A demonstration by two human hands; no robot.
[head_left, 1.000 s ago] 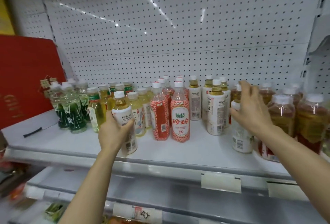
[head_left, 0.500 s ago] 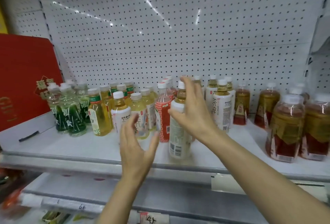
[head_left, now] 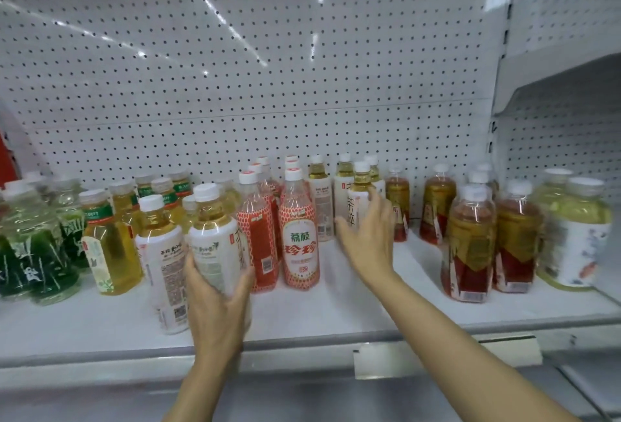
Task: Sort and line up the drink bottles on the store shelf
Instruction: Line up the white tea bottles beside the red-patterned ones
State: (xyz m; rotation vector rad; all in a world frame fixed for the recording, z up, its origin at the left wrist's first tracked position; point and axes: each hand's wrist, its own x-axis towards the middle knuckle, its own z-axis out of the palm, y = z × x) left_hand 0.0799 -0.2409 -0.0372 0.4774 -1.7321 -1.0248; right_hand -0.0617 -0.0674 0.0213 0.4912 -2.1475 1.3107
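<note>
Head view: the left hand (head_left: 215,304) now grips a white-labelled plastic tea bottle with a white cap (head_left: 215,240), handed over from the right a moment ago, standing it at the white metal shelf (head_left: 302,317) front beside its twin (head_left: 161,253); the right hand (head_left: 368,236), fingers loosely spread and empty, has moved back to another white-labelled bottle (head_left: 356,199) behind. That suggests like bottles are being gathered into one row.

Left hand (head_left: 215,300) low near shelf front, forearm rising from bottom edge, fingers and thumb curled round white-labelled pale-tea plastic bottle (head_left: 215,240), gripping lower body. Right hand (head_left: 368,236) farther back, forearm stretched diagonally from lower right, fingers straight, spread, fingertips (head_left: 374,196) at another white-labelled bottle; contact unclear.
</note>
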